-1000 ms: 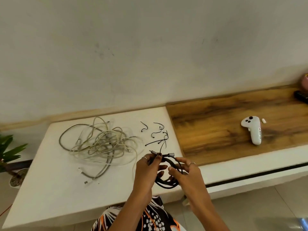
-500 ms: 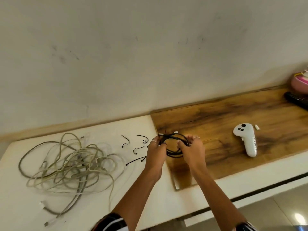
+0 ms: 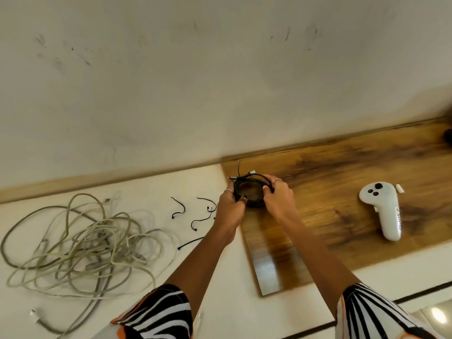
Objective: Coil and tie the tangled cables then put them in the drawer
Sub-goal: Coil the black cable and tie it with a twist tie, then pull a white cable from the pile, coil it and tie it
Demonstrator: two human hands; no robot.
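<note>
1. A coiled black cable [image 3: 249,189], its metal plug ends poking out at the far side, is gripped by the left hand [image 3: 230,206] and right hand [image 3: 277,200], fingers curled round its loops.
2. It hovers above the brown wooden board [image 3: 342,216].
3. Tangled pale cables [image 3: 80,243] and loose black ties [image 3: 195,216] lie on the white tabletop [image 3: 146,187], below a scuffed cream wall [image 3: 220,81].

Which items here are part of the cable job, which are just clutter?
Job:
black coiled cable, gripped by left hand and right hand
tangled pale cables
black ties

Lying about:
white controller
small white piece
wooden board
</note>
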